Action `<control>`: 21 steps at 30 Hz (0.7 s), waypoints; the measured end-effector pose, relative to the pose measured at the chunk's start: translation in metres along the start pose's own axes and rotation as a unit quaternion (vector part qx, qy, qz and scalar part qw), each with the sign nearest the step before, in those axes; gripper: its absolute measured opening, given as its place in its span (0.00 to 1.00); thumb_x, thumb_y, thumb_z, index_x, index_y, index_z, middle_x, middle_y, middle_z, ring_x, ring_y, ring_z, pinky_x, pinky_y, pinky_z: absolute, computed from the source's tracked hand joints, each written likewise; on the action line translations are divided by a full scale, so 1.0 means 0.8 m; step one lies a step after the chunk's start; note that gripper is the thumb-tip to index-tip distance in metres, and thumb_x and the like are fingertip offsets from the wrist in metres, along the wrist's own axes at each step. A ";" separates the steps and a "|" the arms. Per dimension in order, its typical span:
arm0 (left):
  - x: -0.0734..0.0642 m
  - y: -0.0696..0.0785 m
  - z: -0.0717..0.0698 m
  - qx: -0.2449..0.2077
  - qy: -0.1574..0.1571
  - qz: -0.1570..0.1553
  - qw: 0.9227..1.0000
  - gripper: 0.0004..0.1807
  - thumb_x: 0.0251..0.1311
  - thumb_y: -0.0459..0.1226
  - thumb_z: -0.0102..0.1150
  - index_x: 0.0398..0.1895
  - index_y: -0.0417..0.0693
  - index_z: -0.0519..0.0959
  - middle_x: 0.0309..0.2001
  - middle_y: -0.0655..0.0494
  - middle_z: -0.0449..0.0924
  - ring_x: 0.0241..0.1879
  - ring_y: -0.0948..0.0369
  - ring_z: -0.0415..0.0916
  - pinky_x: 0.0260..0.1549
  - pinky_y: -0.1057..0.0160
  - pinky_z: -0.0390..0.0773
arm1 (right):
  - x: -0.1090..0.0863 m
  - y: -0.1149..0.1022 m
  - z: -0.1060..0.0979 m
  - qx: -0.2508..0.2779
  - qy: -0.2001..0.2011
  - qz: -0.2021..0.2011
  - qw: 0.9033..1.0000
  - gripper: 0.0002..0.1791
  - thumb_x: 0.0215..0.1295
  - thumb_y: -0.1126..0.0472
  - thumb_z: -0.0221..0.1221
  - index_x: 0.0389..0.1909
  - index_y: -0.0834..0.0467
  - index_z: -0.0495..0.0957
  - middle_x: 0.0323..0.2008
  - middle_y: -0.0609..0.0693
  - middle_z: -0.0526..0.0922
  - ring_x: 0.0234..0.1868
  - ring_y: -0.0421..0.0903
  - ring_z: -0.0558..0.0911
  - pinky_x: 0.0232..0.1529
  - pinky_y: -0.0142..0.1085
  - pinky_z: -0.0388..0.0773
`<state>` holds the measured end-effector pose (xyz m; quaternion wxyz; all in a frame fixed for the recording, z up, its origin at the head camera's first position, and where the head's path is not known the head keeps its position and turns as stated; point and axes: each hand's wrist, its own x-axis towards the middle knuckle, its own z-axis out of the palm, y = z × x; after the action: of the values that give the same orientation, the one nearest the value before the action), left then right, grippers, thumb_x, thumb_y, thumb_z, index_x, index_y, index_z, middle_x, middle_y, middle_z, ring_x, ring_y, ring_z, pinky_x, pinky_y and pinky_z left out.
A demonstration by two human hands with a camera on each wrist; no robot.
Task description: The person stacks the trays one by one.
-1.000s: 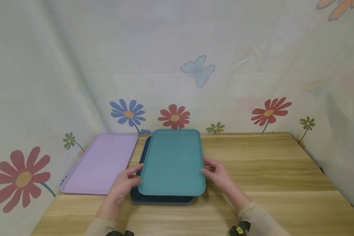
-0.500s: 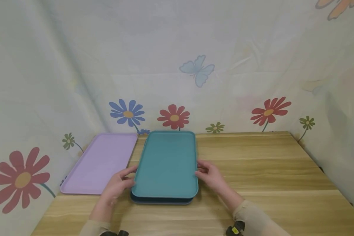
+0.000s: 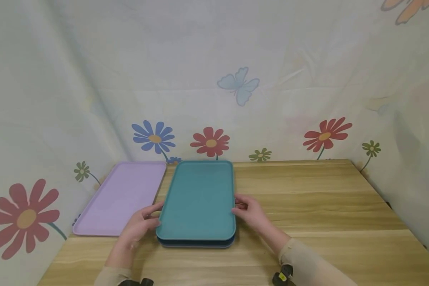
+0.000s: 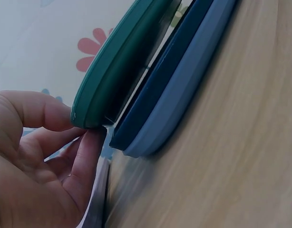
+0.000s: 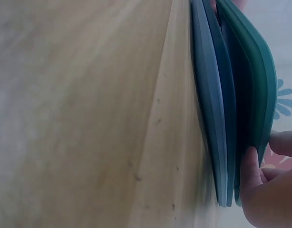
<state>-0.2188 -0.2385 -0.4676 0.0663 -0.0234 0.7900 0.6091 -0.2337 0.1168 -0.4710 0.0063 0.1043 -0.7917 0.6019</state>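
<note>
A teal rectangular tray (image 3: 198, 198) is held level between both hands, just above a stack. My left hand (image 3: 137, 226) pinches its left edge, thumb above and fingers below. At the opposite edge my right hand (image 3: 252, 214) grips the rim between thumb and fingers. Beneath lie a dark blue tray (image 4: 160, 78) and a light blue-grey tray (image 4: 186, 95), nested on the wooden table. The left wrist view shows a gap between the teal tray and the dark blue one. From the head view the teal tray hides most of the stack.
A lilac tray (image 3: 123, 198) lies flat on the table, left of the stack. Bare wooden tabletop (image 3: 307, 198) extends to the right. A white cloth (image 3: 289, 79) printed with flowers and a butterfly hangs behind and at both sides.
Both hands have moved left and slightly toward me with the teal tray. It now lines up over the dark blue tray, which showed along its left side before. The lilac tray stays put.
</note>
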 end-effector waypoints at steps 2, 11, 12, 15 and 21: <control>0.001 -0.002 -0.001 -0.005 -0.005 -0.001 1.000 0.37 0.48 0.23 0.59 0.68 0.36 0.68 0.64 0.37 0.71 0.41 0.61 0.78 0.36 0.64 0.77 | 0.000 0.000 0.000 -0.006 -0.002 0.003 1.000 0.27 0.58 0.76 0.64 0.59 0.79 0.70 0.45 0.66 0.80 0.45 0.58 0.81 0.47 0.39 0.81; 0.001 -0.006 -0.001 -0.029 -0.033 0.010 0.999 0.37 0.51 0.23 0.57 0.69 0.33 0.66 0.65 0.35 0.68 0.44 0.62 0.81 0.41 0.65 0.79 | -0.001 0.002 0.001 -0.005 -0.010 0.003 1.000 0.28 0.58 0.76 0.64 0.59 0.80 0.69 0.46 0.68 0.80 0.46 0.59 0.81 0.47 0.39 0.81; 0.001 -0.006 -0.001 -0.028 -0.032 0.012 0.999 0.37 0.50 0.22 0.57 0.69 0.32 0.66 0.65 0.35 0.69 0.43 0.62 0.81 0.40 0.66 0.79 | -0.001 0.002 0.001 -0.002 -0.010 0.003 1.000 0.28 0.58 0.76 0.64 0.59 0.80 0.69 0.46 0.68 0.80 0.46 0.60 0.81 0.47 0.39 0.81; 0.001 -0.006 -0.001 -0.027 -0.029 0.014 0.999 0.37 0.49 0.22 0.58 0.68 0.32 0.66 0.63 0.35 0.70 0.42 0.63 0.80 0.40 0.66 0.79 | -0.002 0.001 0.001 0.001 -0.013 -0.001 1.000 0.28 0.58 0.76 0.64 0.59 0.81 0.68 0.46 0.69 0.80 0.46 0.61 0.81 0.47 0.40 0.81; 0.000 -0.005 -0.001 -0.020 -0.022 0.010 1.000 0.37 0.49 0.22 0.58 0.68 0.32 0.67 0.63 0.34 0.70 0.42 0.62 0.80 0.40 0.66 0.79 | -0.002 0.002 0.002 -0.002 -0.023 0.002 1.000 0.29 0.59 0.75 0.64 0.60 0.81 0.67 0.46 0.68 0.80 0.46 0.59 0.81 0.46 0.40 0.81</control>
<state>-0.2186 -0.2400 -0.4712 0.0767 -0.0032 0.7764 0.6256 -0.2324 0.1160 -0.4732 -0.0132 0.1169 -0.7931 0.5976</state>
